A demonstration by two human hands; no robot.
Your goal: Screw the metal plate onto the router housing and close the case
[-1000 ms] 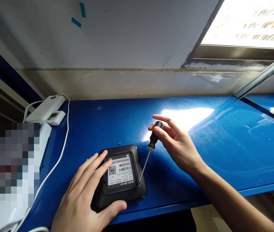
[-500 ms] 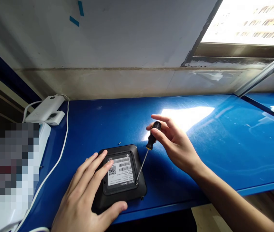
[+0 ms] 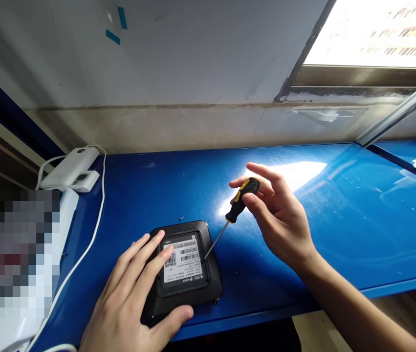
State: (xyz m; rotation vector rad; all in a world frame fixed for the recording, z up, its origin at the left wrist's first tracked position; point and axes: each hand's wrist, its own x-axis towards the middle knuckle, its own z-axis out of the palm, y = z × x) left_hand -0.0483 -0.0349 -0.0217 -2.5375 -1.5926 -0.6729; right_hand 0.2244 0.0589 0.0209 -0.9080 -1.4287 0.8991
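Black box (image 3: 193, 292) lay flat on the blue table (image 3: 156, 186), close to the table's near edge and left of the middle. Its upward face bore 1 white label (image 3: 180, 273) with print, barcodes and 1 square code.

The left hand (image 3: 120, 293) rested over the left side of the box, its fingers spread wide and laid flat rather than wrapped around anything. 1 fingertip reached over the label, and the thumb stretched across the near side of the box.

The right hand (image 3: 284, 225) held 1 screwdriver (image 3: 243, 199) by its black and yellow handle, in a narrow grip between the thumb and fingers, with 1 finger extended clear of the handle. The screwdriver leaned, handle up and to the right, and its metal shaft slanted down to the label's right edge. Whether the tip touched the surface could not be told.

Just beyond the far edge of the box lay 1 small screw (image 3: 182, 218) on the table. Well to the left were 2 white devices (image 3: 74, 164), side by side, and 1 white cable (image 3: 99, 215) ran down past them towards the near edge. On the grey wall (image 3: 200, 54) were 2 strips of blue tape (image 3: 122, 17). Bright light (image 3: 305, 173) fell on the table behind the right hand.
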